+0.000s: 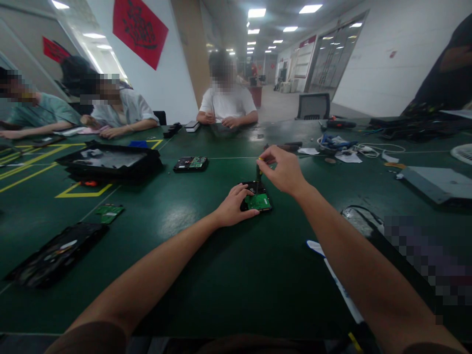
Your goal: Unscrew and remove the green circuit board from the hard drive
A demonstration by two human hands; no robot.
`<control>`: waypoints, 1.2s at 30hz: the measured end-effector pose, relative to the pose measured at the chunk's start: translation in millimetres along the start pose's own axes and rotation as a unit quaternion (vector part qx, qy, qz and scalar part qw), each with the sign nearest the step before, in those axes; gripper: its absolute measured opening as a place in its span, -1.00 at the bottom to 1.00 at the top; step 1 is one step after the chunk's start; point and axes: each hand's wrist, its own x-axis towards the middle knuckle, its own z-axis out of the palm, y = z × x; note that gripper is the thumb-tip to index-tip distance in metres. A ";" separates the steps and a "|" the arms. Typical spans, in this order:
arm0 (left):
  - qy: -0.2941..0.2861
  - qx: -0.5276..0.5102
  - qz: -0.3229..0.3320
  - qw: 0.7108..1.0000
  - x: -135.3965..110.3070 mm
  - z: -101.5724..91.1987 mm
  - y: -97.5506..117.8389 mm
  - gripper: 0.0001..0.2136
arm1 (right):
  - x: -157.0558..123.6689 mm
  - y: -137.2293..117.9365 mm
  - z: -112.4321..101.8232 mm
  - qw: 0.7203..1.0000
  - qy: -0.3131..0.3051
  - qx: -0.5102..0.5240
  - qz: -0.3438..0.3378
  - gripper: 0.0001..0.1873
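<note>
A hard drive (262, 201) with a green circuit board facing up lies flat on the dark green table in front of me. My left hand (236, 205) grips it from the left side, fingers on its top edge and thumb along the near edge. Above it, my right hand (283, 167) pinches the top of an upright screwdriver (258, 172). The screwdriver's shaft points down at the drive near the board's upper edge. Whether the tip sits in a screw is too small to tell.
Another hard drive (191, 163) lies ahead to the left, near a black tray (110, 160). At left are a loose circuit board (109, 212) and a black drive casing (55, 253). A grey metal box (437, 184) and cables (365, 149) are at right. Several people sit or stand around.
</note>
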 end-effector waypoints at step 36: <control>0.002 -0.003 0.000 1.000 -0.2 -1.3 2.1 -0.38 | 0.4 -0.5 -1.3 0.999 -0.012 -0.026 -0.024 -0.93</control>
